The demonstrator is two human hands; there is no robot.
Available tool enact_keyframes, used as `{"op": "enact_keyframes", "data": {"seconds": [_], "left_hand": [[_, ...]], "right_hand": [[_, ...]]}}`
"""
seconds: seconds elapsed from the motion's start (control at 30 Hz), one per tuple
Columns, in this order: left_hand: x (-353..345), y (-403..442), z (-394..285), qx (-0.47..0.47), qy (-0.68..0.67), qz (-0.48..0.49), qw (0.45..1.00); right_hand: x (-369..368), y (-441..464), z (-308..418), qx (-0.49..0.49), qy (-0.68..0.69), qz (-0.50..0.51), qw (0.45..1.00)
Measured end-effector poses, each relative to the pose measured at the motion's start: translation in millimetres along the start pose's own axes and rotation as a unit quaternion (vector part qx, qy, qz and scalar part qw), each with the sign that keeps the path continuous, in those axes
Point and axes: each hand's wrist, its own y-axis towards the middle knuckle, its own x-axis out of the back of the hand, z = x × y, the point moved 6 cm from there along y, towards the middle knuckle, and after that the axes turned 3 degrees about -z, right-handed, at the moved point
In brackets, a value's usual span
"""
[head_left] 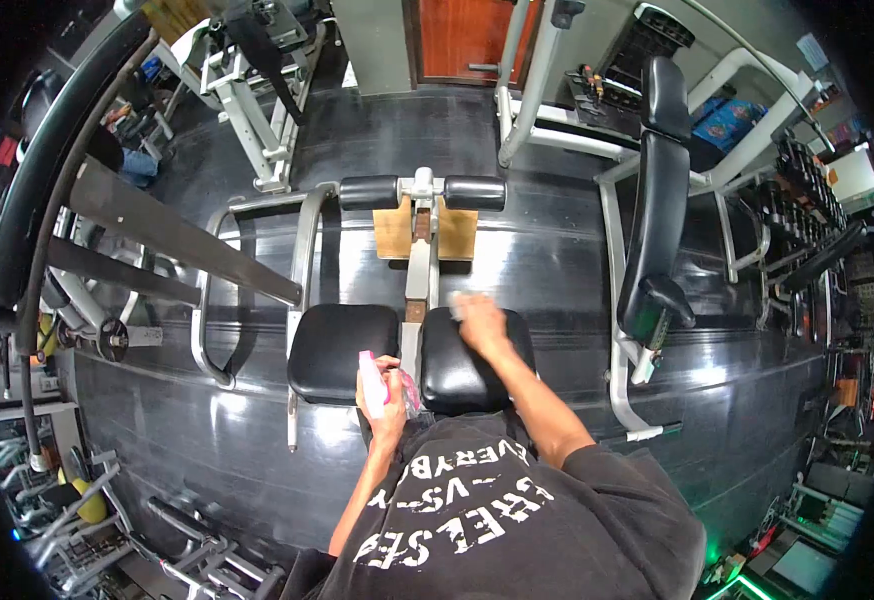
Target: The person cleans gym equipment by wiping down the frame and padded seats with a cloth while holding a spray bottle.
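Observation:
My left hand (385, 392) is wrapped round a pink and white spray bottle (371, 380), just over the inner edge of the left black seat pad (342, 350). Over the top edge of the right black seat pad (465, 375), my right hand (481, 325) is closed on something whitish, perhaps a cloth, blurred and mostly hidden by the fingers. Between the two pads runs a light metal beam (419, 275), which leads up to two black padded rollers (369, 192).
A tall black backrest (657, 220) stands on the right. Grey metal frame bars (177, 235) cross the left side. Beyond the rollers are a wooden plate (393, 235) and an orange door (467, 40). Part of another person in jeans (139, 166) shows at upper left.

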Motion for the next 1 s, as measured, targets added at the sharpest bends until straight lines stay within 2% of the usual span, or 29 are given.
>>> {"op": "enact_keyframes", "data": {"seconds": [0.07,0.13,0.2,0.23,0.27,0.33,0.37,0.4,0.47,0.53,0.6,0.63,0.7,0.73,0.77,0.8,0.87,0.9,1.0], "left_hand": [[-5.1,0.7,-4.1,0.024,-0.038,-0.002,0.999],[-5.0,3.1,-6.3,0.018,-0.030,0.002,0.999],[-5.9,4.4,-8.8,0.007,-0.021,0.011,1.000],[-8.1,5.7,-12.7,0.014,-0.013,0.013,1.000],[-9.7,7.0,-15.2,0.021,-0.004,0.015,1.000],[-11.4,8.5,-15.3,0.008,-0.013,0.016,1.000],[-12.5,8.0,-15.5,0.012,-0.032,0.014,0.999],[-13.6,6.4,-15.2,0.017,-0.050,0.011,0.999],[-14.1,3.8,-9.6,0.025,-0.052,0.009,0.998],[-16.6,4.2,4.1,0.024,-0.035,0.034,0.999],[-16.6,3.5,1.7,0.019,-0.040,0.030,0.999],[-18.1,3.1,-2.8,0.019,-0.036,0.045,0.998],[-18.1,2.2,-4.8,0.018,-0.031,0.050,0.998],[-16.5,2.6,-3.4,0.020,-0.029,0.049,0.998],[-14.8,3.2,-1.7,0.027,-0.033,0.045,0.998],[-13.7,4.3,-0.2,0.033,-0.037,0.040,0.998],[-10.2,6.6,0.4,0.044,-0.016,0.031,0.998],[-6.3,6.1,1.4,0.054,0.003,0.026,0.998],[2.6,6.2,0.7,0.041,0.041,0.010,0.998]], "right_hand": [[-27.9,2.5,47.7,0.053,0.028,0.016,0.998],[-27.8,6.9,81.1,0.123,0.152,0.024,0.981],[-40.2,16.0,100.7,0.178,0.253,0.156,0.938],[-38.1,18.0,106.3,0.215,0.370,0.181,0.885],[-37.6,21.9,101.3,0.215,0.370,0.178,0.886],[-23.8,32.4,76.2,0.167,0.247,0.057,0.953],[-12.0,34.5,60.9,0.158,0.217,0.012,0.963],[-25.4,44.0,40.0,0.163,0.165,0.019,0.973],[-51.4,60.0,12.9,0.200,0.175,0.178,0.948],[-92.2,81.9,-23.9,0.127,0.043,0.230,0.964],[-106.7,96.2,-49.4,0.095,-0.079,0.317,0.940],[-91.7,100.1,-48.8,0.099,-0.078,0.317,0.940],[-83.0,95.7,-71.7,-0.068,-0.090,0.416,0.903],[-92.1,95.8,-66.1,-0.068,-0.088,0.418,0.902],[-97.5,102.5,-45.1,-0.052,0.053,0.340,0.938],[-101.3,109.4,-28.9,-0.035,0.191,0.253,0.948],[-90.5,91.4,25.7,0.149,0.183,0.350,0.906],[-70.1,79.7,37.5,0.097,0.102,0.342,0.929],[-121.2,99.1,26.0,0.117,0.099,0.412,0.898]]}}
